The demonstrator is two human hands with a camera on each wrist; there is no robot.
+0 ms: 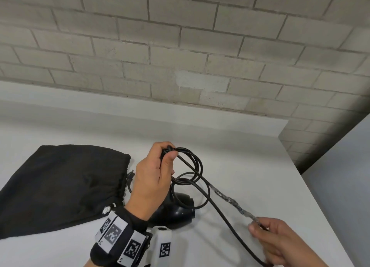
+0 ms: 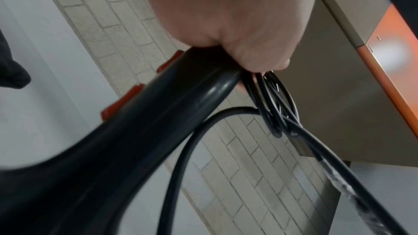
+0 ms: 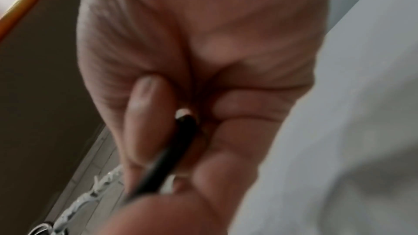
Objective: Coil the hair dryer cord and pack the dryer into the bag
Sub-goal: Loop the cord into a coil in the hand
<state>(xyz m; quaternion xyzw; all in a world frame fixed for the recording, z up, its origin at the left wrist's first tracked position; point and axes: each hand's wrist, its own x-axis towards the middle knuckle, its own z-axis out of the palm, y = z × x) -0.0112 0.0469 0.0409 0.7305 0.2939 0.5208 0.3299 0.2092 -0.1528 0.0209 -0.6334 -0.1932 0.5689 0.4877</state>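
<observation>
Both hands are on the cord [image 1: 218, 204]. Left hand [image 1: 154, 178] is raised above the desk [image 1: 250, 156], fingers curled round several finished loops and, going by the left wrist view, round the handle of the hair dryer [image 1: 176, 208] too. Right hand [image 1: 280, 244] sits low and near the desk's front edge, fingers pinching a slack run of cord — one stretch of it, between the two hands, is wrapped in something clear and crinkled, tape or film by the look of it.

Below the left hand the dryer's black body is just over the desk or touching it; I cannot tell which. Just left of it lies the black drawstring bag [image 1: 64, 184], flat, its gathered mouth turned toward the dryer.

Coiling is the step in hand, and it looks partway done: a long run is uncoiled. Next move, I judge, calls for the right hand to carry its slack up to the left and lay another loop — matching the others, without twisting at the wrapped stretch.
</observation>
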